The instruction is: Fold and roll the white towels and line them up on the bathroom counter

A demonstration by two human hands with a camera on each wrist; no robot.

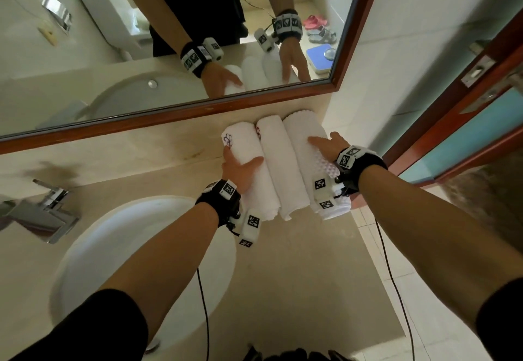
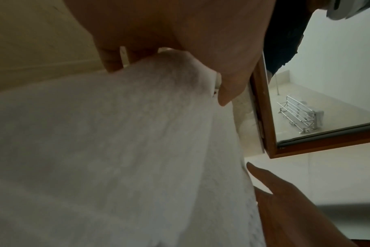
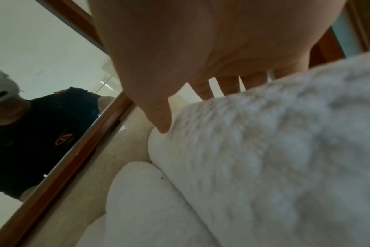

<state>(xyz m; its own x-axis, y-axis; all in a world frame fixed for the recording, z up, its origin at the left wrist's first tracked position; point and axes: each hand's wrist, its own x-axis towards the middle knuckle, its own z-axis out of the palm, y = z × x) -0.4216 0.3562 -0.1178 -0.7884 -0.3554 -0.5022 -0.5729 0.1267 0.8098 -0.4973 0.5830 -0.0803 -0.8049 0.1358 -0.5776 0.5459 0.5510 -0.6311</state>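
Note:
Three rolled white towels lie side by side on the beige counter, their far ends near the mirror. My left hand rests on the left towel, thumb across its top and fingers down its outer left side. My right hand lies on the right towel, thumb on top, fingers straight along its right side. The middle towel sits untouched between them. The left wrist view shows the palm over the left towel. The right wrist view shows the thumb touching the right towel, beside the middle towel.
A white sink basin with a chrome faucet takes up the counter's left part. A wood-framed mirror runs along the back. The counter ends at its right edge just beyond the right towel, with tiled floor and a door frame past it.

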